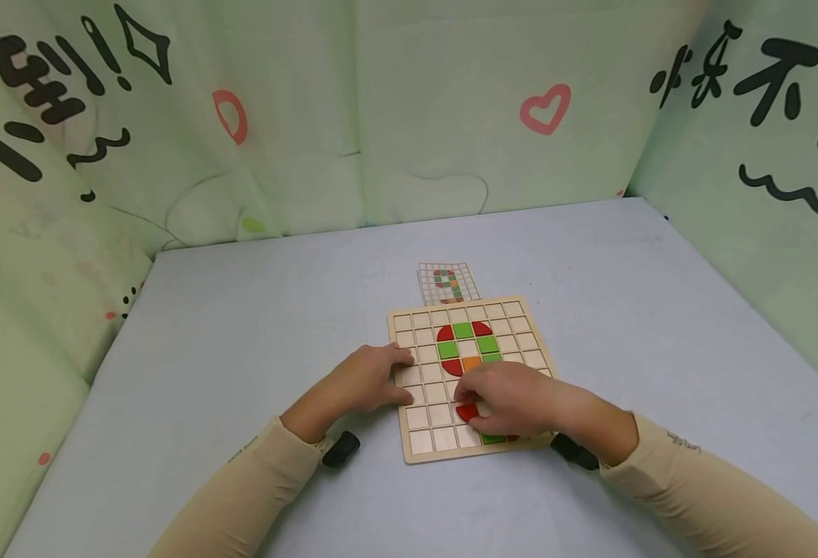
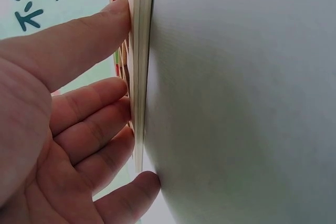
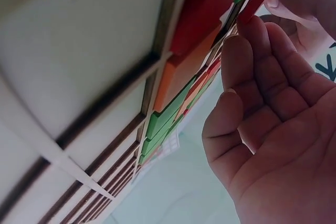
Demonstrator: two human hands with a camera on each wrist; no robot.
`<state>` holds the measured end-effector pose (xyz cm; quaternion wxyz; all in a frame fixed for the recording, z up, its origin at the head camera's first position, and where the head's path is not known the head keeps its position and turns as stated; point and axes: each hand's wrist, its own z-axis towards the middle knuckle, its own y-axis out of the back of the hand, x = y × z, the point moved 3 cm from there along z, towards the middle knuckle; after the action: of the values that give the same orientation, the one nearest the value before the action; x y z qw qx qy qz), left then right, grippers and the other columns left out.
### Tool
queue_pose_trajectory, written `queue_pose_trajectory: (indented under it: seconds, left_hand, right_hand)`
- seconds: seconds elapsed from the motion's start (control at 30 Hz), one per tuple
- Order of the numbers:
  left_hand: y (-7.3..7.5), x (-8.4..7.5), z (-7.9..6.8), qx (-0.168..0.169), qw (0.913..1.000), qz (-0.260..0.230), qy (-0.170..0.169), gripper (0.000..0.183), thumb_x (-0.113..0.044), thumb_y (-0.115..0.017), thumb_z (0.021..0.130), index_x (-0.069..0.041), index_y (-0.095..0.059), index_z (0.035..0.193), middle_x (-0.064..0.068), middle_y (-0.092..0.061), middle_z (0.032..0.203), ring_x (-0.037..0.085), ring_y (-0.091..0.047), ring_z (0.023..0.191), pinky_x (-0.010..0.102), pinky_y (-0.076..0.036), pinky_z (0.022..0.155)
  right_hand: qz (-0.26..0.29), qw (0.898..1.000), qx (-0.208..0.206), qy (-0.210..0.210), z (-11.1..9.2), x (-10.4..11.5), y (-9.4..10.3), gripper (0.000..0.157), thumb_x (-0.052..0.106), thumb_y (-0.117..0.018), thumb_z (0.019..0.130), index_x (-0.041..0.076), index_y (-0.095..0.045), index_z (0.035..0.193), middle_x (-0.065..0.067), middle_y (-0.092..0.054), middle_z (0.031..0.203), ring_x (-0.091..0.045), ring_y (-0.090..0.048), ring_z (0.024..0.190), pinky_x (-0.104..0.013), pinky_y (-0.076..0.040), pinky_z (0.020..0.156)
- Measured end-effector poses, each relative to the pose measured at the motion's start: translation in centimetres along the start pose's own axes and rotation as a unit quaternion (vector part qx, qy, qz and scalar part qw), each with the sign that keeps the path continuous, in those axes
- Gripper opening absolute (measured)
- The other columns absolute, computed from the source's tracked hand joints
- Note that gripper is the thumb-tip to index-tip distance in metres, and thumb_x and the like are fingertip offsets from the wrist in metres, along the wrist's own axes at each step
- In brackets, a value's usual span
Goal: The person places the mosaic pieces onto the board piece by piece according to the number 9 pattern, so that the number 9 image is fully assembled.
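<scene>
A wooden grid board [image 1: 419, 418] lies on the table, with red, green and orange tiles set in several cells. My left hand [image 1: 370, 378] rests at the board's left edge. In the left wrist view, its extended fingers [image 2: 94, 129] touch the board's side and rim. Over the lower middle of the grid, my right hand [image 1: 513, 397] pinches a red tile [image 1: 467, 412] with a curved side. The right wrist view shows this red tile [image 3: 256, 1] between thumb and fingertip, tilted. My right hand hides part of the board's lower right cells.
Behind the board lies a small printed card [image 1: 428, 287] with a coloured grid pattern, its near edge against the board. A pale cloth covers the table [image 1: 276, 310]. Light green printed curtains [image 1: 415, 116] stand at the back and both sides.
</scene>
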<state>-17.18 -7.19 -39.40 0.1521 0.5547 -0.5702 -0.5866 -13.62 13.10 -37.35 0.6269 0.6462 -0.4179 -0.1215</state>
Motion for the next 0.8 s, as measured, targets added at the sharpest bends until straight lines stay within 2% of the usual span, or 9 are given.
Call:
queue_pose_trajectory:
  seconds: [0.43,0.8]
  left_hand:
    - [0.15,-0.11,-0.22,-0.008,0.9998,-0.002,-0.016,0.054,-0.025,-0.082,0.085,-0.008,-0.064,0.132,0.006,-0.060,0.136,0.028,-0.057,0.120,0.040,-0.046,0.099]
    - [0.03,0.06,-0.09,-0.008,0.9998,-0.001,-0.015,0.054,-0.026,-0.082,0.085,-0.008,-0.064,0.133,0.006,-0.059,0.138,0.029,-0.056,0.122,0.041,-0.046,0.100]
  right_hand:
    - [0.027,0.999,0.016,0.010,0.12,0.10,-0.21,0.017,0.018,-0.074,0.087,0.013,-0.070,0.102,0.009,-0.064,0.095,-0.009,-0.057,0.087,-0.032,-0.050,0.086]
    - [0.039,0.999,0.031,0.004,0.24,0.27,-0.23,0.015,0.019,-0.076,0.086,0.017,-0.069,0.099,0.012,-0.060,0.091,-0.008,-0.054,0.085,-0.030,-0.050,0.084]
